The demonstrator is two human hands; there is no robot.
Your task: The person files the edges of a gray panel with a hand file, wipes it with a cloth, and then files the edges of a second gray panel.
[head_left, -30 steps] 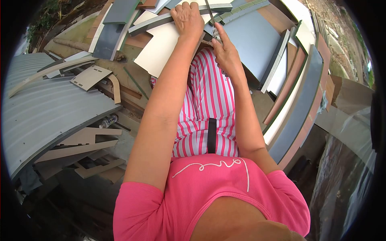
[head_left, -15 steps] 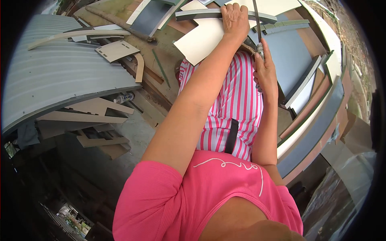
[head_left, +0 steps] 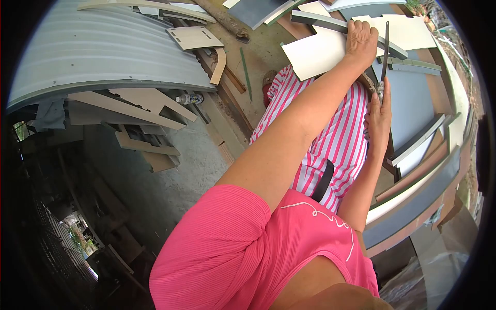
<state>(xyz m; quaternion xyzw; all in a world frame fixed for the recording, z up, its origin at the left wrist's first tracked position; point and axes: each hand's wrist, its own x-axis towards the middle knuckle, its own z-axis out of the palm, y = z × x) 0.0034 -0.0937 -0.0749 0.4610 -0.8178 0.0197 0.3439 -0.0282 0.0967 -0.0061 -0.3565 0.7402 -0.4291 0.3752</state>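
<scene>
My left hand is closed round a long dark-grey strip with a pale edge, which lies slanting over cream panels. Below and to the right, my right hand grips the wrapped handle of a long, narrow dark blade. The blade points away from me, and its upper part crosses the strip just right of my left hand. Part of the handle is hidden by my fingers, whose index finger lies stretched along it.
Grey-blue boards and stacked curved strips are on the right. Corrugated metal sheeting covers the upper left, with cut board pieces near its edge. A plastic bottle lies beneath that edge. Striped cloth covers my lap.
The view has turned, so most of the scene appears farther right. Both hands keep their holds on the strip and the blade.
</scene>
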